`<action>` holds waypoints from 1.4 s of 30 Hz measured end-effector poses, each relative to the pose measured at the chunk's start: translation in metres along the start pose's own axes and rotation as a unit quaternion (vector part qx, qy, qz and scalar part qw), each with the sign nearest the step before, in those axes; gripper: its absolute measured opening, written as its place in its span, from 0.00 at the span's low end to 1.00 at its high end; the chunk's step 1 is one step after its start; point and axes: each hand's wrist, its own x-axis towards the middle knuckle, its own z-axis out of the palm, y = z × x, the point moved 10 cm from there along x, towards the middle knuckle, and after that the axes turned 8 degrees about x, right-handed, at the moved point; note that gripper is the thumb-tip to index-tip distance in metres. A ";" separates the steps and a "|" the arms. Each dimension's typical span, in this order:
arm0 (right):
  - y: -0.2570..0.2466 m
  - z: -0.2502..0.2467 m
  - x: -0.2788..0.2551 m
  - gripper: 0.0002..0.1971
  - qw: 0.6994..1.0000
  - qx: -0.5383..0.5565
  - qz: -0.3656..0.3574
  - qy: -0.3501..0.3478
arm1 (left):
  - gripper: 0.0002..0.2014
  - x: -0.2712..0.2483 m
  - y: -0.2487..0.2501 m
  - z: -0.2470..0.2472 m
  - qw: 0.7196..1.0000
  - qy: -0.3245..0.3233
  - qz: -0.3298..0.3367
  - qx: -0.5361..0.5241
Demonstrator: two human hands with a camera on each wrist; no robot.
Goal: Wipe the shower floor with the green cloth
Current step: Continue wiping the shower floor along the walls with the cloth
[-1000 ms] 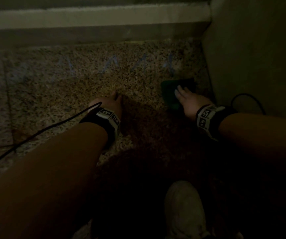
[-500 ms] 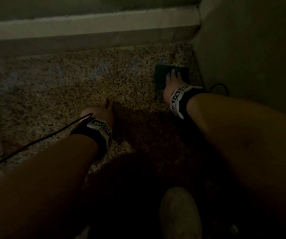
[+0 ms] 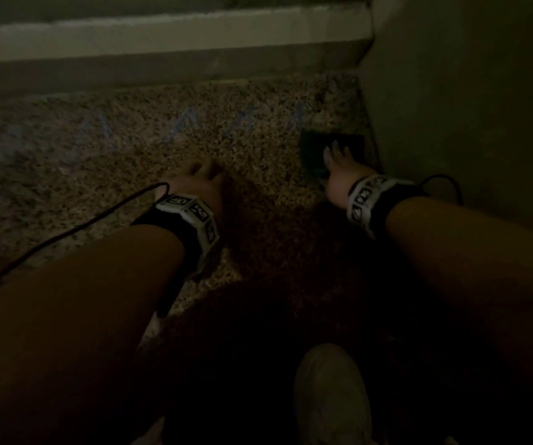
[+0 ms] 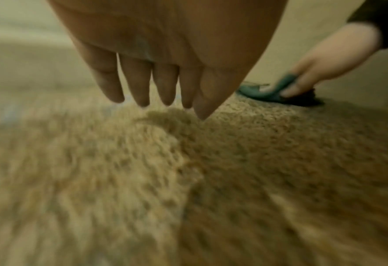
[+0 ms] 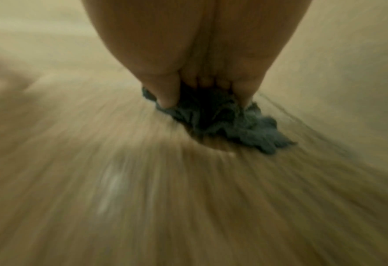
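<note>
Under my right hand (image 3: 339, 175) sits the green cloth (image 3: 315, 147), flat against the speckled shower floor (image 3: 162, 149) in the far corner, just beside the side wall (image 3: 467, 107) and short of the raised curb (image 3: 162, 36). From the right wrist view the fingers (image 5: 165, 97) come down onto the bunched fabric and seem to dig into it, with loose folds spilling out on the wall side of the grip; the blur keeps me from telling whether they curl round the cloth or only press it. I read it as a pressing hold with the fingers fairly straight. My left hand (image 3: 194, 184) holds nothing: its fingers (image 4: 140, 90) are spread and straight, tips at the floor, well apart from the cloth, apparently bracing me.

I judge the cloth soft, light and limp, so it will crumple and slide out from under the palm rather than push as one piece. Best to keep the palm over the thick middle of the bunch, and gather in the stray folds beyond the little finger before sweeping away from the wall.
</note>
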 end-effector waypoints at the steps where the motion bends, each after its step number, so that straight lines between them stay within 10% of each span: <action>1: -0.002 -0.008 0.005 0.30 1.000 0.004 0.007 -0.003 | 0.37 0.003 0.001 0.007 1.000 -0.017 0.002 -0.011; 6: -0.008 -0.032 0.019 0.32 0.999 0.034 0.007 0.008 | 0.46 0.000 0.006 0.019 0.999 -0.042 -0.008 -0.030; 15: 0.010 0.014 -0.002 0.31 0.996 0.059 -0.061 0.018 | 0.32 -0.003 0.019 -0.025 1.000 0.009 0.018 -0.022; 26: -0.020 -0.081 0.050 0.27 0.980 0.102 -0.074 0.152 | 0.41 0.013 0.019 -0.007 0.998 -0.043 -0.015 -0.046; 42: -0.023 -0.029 0.019 0.32 0.994 -0.004 -0.106 0.030 | 0.41 0.019 0.014 -0.009 0.997 -0.072 0.039 -0.002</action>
